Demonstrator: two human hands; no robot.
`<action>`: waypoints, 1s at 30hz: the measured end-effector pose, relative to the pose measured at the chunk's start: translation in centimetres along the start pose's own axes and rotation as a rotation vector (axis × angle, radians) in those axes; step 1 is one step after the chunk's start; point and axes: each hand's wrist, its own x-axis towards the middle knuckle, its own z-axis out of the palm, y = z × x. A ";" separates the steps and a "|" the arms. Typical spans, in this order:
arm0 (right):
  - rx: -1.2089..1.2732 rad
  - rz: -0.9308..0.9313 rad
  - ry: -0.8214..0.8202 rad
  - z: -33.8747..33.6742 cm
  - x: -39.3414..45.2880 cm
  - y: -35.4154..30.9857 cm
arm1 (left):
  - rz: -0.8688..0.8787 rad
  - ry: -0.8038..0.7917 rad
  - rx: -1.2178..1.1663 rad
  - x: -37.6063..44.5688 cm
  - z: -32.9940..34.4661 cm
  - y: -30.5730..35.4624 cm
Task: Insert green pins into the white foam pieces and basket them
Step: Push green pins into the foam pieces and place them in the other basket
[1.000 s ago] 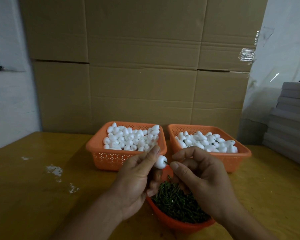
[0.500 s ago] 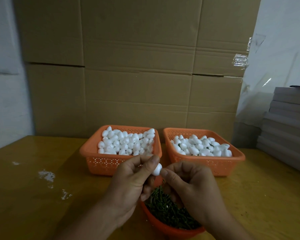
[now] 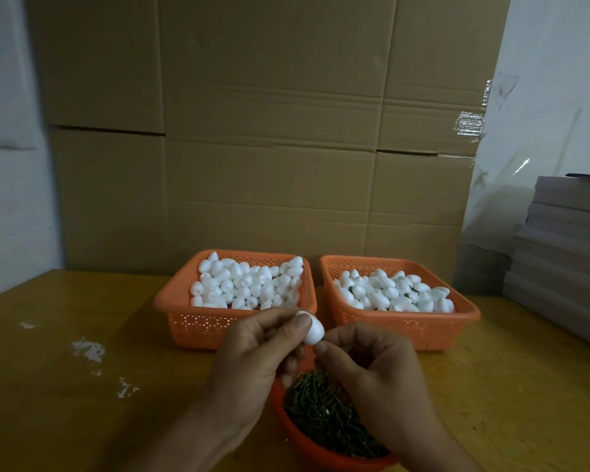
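Just below the frame's centre we see the foam piece (image 3: 312,332) pinched by our left hand (image 3: 256,356), narrow end turned to our right hand (image 3: 372,366), whose curled thumb and fingers press at its tip, likely seating a pin we cannot see. The bowl of green pins (image 3: 327,420) sits right beneath for quick reach. Behind, on the surface (image 3: 65,403), the left basket (image 3: 201,327) holds plain pieces, and the right basket (image 3: 423,330) seemingly the finished ones.

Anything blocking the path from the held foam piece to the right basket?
Nothing visible. The foam piece, pinched in the left hand, sits just in front of the right basket, whose top is open.
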 end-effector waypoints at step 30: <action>0.271 0.103 -0.067 0.6 -0.2 0.0 | 0.213 -0.075 0.152 -0.5 0.8 0.7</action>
